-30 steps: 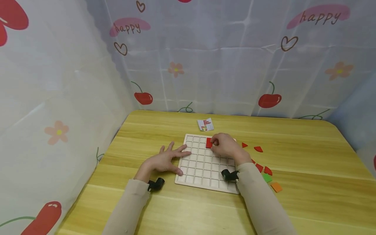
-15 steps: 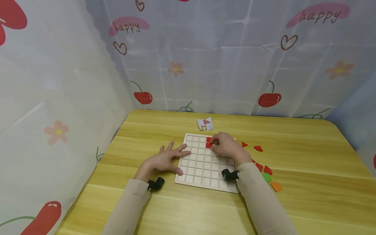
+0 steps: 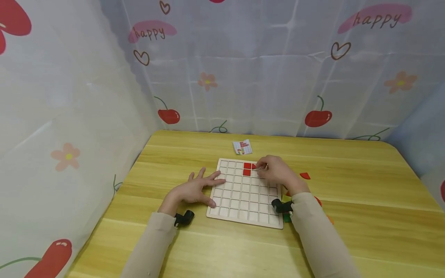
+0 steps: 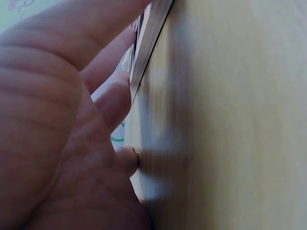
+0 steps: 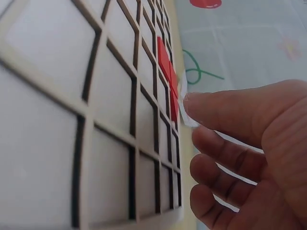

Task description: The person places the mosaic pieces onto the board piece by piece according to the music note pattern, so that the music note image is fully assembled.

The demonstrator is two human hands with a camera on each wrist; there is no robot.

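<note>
Left hand (image 3: 194, 191): fingers spread across left edge of pale wooden grid board (image 3: 240, 197); counter (image 3: 184, 150) stretches left of them. Right hand (image 3: 279, 172): curled fingers, red triangular tile (image 3: 254, 166) at fingertips; can't tell if pinched.

Right hand (image 3: 278, 170): shifted rightward, off the two red square pieces (image 3: 247, 172) | red triangular piece (image 3: 254, 166): now visible at fingers (image 5: 211, 141), right of upper square | yellow piece (image 3: 286, 199), green piece (image 3: 286, 218): uncovered beside pale wooden grid board (image 3: 236, 204)

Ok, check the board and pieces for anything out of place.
Nothing is plainly amiss: both red squares sit neatly in cells of the board. Only a red wedge, right of the board, looks stray, lying apart from other loose pieces.
</note>
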